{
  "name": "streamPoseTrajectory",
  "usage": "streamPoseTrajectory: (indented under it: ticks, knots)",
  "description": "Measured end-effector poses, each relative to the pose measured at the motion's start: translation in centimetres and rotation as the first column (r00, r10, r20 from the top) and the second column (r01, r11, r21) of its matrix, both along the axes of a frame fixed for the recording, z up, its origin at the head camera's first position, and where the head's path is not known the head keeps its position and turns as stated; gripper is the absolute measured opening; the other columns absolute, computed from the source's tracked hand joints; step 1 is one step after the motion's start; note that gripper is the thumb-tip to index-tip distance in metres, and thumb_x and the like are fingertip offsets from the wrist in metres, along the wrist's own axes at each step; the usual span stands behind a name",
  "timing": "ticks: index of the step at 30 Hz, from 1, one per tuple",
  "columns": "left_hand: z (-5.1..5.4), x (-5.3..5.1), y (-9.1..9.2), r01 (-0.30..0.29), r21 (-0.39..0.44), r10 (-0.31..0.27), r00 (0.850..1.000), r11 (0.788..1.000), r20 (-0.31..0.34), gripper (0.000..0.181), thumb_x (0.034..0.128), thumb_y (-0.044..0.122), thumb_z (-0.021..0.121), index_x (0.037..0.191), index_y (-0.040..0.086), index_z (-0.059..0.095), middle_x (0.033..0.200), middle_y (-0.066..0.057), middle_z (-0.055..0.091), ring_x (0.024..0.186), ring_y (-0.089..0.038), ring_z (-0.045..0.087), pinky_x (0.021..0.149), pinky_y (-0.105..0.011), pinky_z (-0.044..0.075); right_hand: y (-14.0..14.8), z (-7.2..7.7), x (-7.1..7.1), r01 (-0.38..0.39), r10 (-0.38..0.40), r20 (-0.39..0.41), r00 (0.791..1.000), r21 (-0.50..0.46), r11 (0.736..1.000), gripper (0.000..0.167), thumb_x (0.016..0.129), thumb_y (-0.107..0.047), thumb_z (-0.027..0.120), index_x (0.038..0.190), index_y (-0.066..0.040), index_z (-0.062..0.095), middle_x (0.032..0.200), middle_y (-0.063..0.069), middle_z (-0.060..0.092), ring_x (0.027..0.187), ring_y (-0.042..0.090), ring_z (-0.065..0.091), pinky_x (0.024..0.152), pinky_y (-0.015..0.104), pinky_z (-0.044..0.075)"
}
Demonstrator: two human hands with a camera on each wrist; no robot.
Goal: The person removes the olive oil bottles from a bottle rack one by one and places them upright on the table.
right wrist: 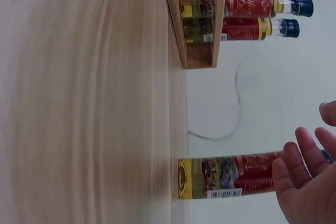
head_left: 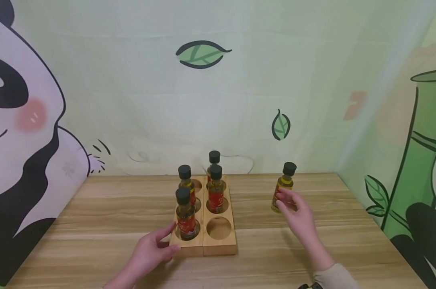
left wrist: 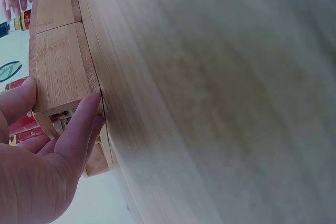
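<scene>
A two-column wooden rack [head_left: 220,249] stands on the table, my left hand [head_left: 149,249] gripping its front left corner. In the left wrist view, thumb and fingers of that hand [left wrist: 47,166] lie on opposite edges of the rack [left wrist: 60,72]. Several black-capped bottles with red labels [head_left: 186,222] stand upright in its holes; the front right hole shows no bottle. Right of the rack, another upright bottle [head_left: 283,184] stands on the table. My right hand [head_left: 301,218] is beside it, fingers loosely bent; in the right wrist view, fingertips [right wrist: 283,182] overlap this bottle [right wrist: 226,176], contact unclear.
The wooden table [head_left: 113,208] ends at a pale curtain [head_left: 138,100] printed with leaves, a panda and bamboo. A thin dark line, like a cord, curves behind the table in the right wrist view. Part of a dark object [head_left: 310,286] shows at the head view's bottom edge.
</scene>
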State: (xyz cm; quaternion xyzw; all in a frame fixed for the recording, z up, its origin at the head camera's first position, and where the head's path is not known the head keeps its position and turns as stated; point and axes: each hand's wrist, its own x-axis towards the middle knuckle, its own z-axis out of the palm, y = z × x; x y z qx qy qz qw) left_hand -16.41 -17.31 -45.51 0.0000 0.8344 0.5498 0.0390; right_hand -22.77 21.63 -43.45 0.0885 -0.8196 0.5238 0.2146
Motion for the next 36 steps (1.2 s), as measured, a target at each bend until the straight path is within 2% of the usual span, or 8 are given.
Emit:
streamPoseTrajectory:
  ticks: [4,8,11,15,20,26,36]
  knots:
    - [0.0,0.0,0.0,0.002,0.003,-0.002,1.0,1.0,0.001,0.071,0.0786,0.014,0.085,0.142,0.007,0.054,0.143,-0.02,0.051,0.096,-0.027,0.07,0.065,-0.032,0.06,-0.6,-0.2,-0.1,-0.031,0.031,-0.019,0.999,0.031,0.999,0.038,0.091,0.004,0.068,0.128,0.004,0.059,0.112,0.019,0.067,0.103,0.032,0.064,0.088,0.026,0.053]
    - [0.0,0.0,0.0,0.004,0.004,-0.004,1.0,1.0,0.0,0.071,0.0786,0.015,0.085,0.142,0.008,0.054,0.144,-0.02,0.05,0.096,-0.026,0.07,0.065,-0.031,0.06,-1.2,-0.4,-0.3,-0.038,0.044,-0.05,0.998,0.126,0.991,0.038,0.09,0.001,0.071,0.127,0.001,0.06,0.111,0.015,0.069,0.102,0.032,0.065,0.089,0.044,0.054]
    - [0.0,-0.1,-0.1,0.008,0.004,-0.008,1.0,1.0,0.0,0.071,0.0784,0.015,0.085,0.142,0.007,0.054,0.144,-0.02,0.05,0.096,-0.026,0.07,0.065,-0.031,0.06,-1.6,-0.6,-0.6,-0.07,0.086,-0.084,0.993,0.182,0.981,0.042,0.088,0.001,0.072,0.129,0.001,0.06,0.115,0.016,0.069,0.106,0.033,0.065,0.091,0.051,0.052]
    - [-0.1,-0.1,-0.1,0.011,0.004,-0.011,1.0,1.0,0.002,0.071,0.0785,0.015,0.085,0.142,0.006,0.054,0.143,-0.021,0.05,0.094,-0.026,0.07,0.064,-0.031,0.06,-2.3,-0.8,-0.9,-0.111,0.137,-0.098,0.986,0.233,0.966,0.05,0.086,-0.001,0.075,0.133,0.0,0.057,0.12,0.015,0.068,0.112,0.033,0.062,0.093,0.053,0.051]
    - [-0.1,-0.1,-0.1,0.01,0.007,-0.01,1.0,1.0,0.004,0.071,0.0785,0.014,0.085,0.142,0.007,0.054,0.144,-0.021,0.05,0.094,-0.026,0.07,0.065,-0.031,0.06,-3.4,-0.8,-1.2,-0.134,0.162,-0.084,0.983,0.274,0.952,0.055,0.086,-0.007,0.078,0.136,-0.002,0.056,0.125,0.013,0.066,0.116,0.032,0.059,0.095,0.052,0.049]
    - [-0.1,-0.1,-0.1,0.009,0.002,-0.009,1.0,1.0,0.001,0.071,0.0785,0.014,0.085,0.142,0.006,0.054,0.144,-0.021,0.05,0.095,-0.026,0.07,0.064,-0.031,0.06,-4.8,-0.6,-1.6,-0.176,0.199,-0.062,0.978,0.27,0.947,0.06,0.087,-0.011,0.077,0.14,-0.003,0.052,0.129,0.013,0.063,0.12,0.031,0.057,0.1,0.051,0.047]
    - [-0.1,-0.2,-0.1,0.01,-0.009,-0.01,1.0,1.0,0.009,0.072,0.0783,0.015,0.085,0.142,0.007,0.054,0.144,-0.021,0.05,0.095,-0.026,0.07,0.065,-0.032,0.06,-6.8,-0.3,-2.3,-0.229,0.245,-0.044,0.968,0.229,0.946,0.062,0.085,-0.009,0.078,0.14,-0.004,0.052,0.131,0.015,0.062,0.121,0.032,0.056,0.102,0.051,0.045]
